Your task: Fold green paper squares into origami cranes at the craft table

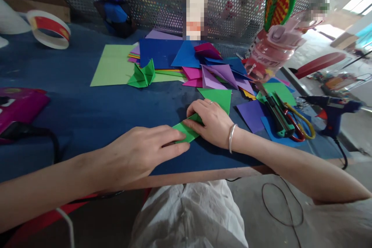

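A blue table (87,112) carries a spread of coloured paper: a light green sheet (112,66) toward the far edge, a folded green figure (143,75) beside it, a dark blue sheet (159,52) and purple folded triangles (217,75) further right. A tape roll (49,29) sits at the far left corner. Near the right edge lie scissors (296,122), a utility knife (276,114), a blue glue gun (334,110) and a pink bottle (273,52).

Folded green paper (186,131) lies flat on the blue table (87,112).
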The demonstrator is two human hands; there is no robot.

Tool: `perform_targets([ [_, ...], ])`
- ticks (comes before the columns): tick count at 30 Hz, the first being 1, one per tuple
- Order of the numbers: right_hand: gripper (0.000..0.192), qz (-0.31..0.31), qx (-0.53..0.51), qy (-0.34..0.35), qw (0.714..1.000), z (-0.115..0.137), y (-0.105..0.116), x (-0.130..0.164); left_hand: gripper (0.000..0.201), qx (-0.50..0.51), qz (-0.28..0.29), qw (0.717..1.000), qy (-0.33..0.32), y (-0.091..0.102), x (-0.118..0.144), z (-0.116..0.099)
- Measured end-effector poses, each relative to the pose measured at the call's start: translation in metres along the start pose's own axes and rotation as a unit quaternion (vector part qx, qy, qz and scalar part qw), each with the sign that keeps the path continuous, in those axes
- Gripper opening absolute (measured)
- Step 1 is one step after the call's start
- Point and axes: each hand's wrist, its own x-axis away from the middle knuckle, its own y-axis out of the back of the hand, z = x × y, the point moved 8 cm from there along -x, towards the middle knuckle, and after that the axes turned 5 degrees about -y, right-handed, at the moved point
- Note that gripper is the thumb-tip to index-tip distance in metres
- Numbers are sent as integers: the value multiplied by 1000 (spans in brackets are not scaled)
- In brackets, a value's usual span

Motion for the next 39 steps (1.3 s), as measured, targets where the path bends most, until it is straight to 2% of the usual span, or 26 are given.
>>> perform_targets([
  [3,11,-5,-2,1,1000,0,1,1,45,-6,4,999,-49,-2,-2,-7],
  [5,12,-9,-8,2,1000,0,1,1,47,-7,-3,998,-55,-2,-2,-7],
  [15,13,-9,-14,8,1000,1,4,2,42,44,-8,999,-28,-4,3,-2],
  [32,10,0,-22,-21,1000,-3,1,-4,48,10,-12,999,-48,-1,-2,-8],
  [35,11,-24,-13,-14,1000,0,6,-3,49,19,-16,998,-50,-3,0,-7],
  [37,14,-57,-7,-2,998,4,15,2,50,24,-24,998,-47,-4,2,-6],
  [39,12,-63,-23,17,998,11,23,10,51,26,-38,998,-46,-5,4,-5],
])
